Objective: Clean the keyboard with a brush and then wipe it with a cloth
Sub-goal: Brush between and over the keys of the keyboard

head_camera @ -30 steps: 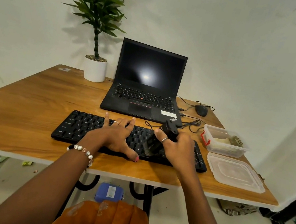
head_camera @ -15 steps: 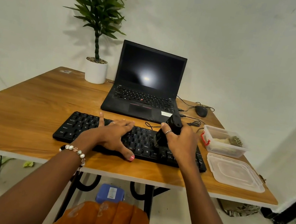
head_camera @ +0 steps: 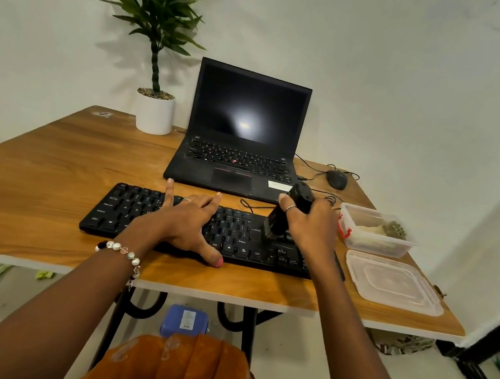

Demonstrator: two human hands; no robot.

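A black keyboard [head_camera: 235, 233] lies across the front of the wooden table [head_camera: 49, 164]. My left hand [head_camera: 184, 224] rests flat on its left-middle keys with fingers spread and the thumb at the front edge. My right hand [head_camera: 308, 228] grips a black brush [head_camera: 284, 214] by its handle. The brush stands tilted, with its bristle end on the keys right of the middle. A pale cloth-like item sits inside the clear box [head_camera: 376, 232] at the right.
An open black laptop [head_camera: 243, 142] stands behind the keyboard, a potted plant [head_camera: 153, 108] at the back left, a mouse [head_camera: 337, 179] with cables at the back right. A clear lid [head_camera: 391, 282] lies by the table's right front corner.
My right hand has carried the brush from the keyboard's front rows toward the back and right. My left hand has stayed pressed on the keys.
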